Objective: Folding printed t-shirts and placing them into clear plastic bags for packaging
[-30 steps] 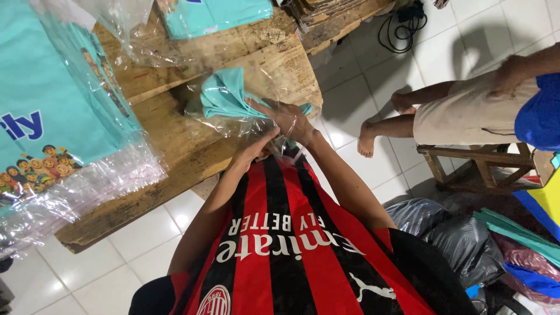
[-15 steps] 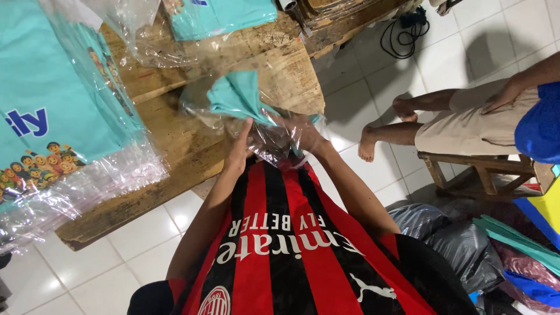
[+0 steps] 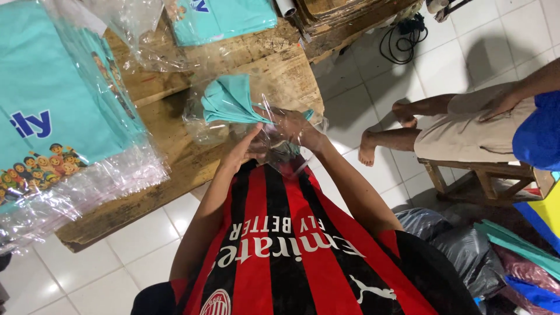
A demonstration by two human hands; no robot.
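Teal cloth, a folded shirt (image 3: 228, 100), sits partly inside a clear plastic bag (image 3: 256, 125) held above the edge of the wooden tabletop (image 3: 175, 157). The right hand (image 3: 294, 129) is pushed into the bag's mouth, its fingers closed on the shirt's end through the film. The left hand (image 3: 242, 149) grips the bag's near rim, fingers curled around the plastic. On the tabletop to the left lies a stack of bagged shirts (image 3: 52, 122) in the same teal, with another bagged shirt (image 3: 224, 17) at the far side. Another person's bare legs (image 3: 402, 125) rest on the white tiled floor (image 3: 134, 245) beside a wooden stool (image 3: 484, 175).
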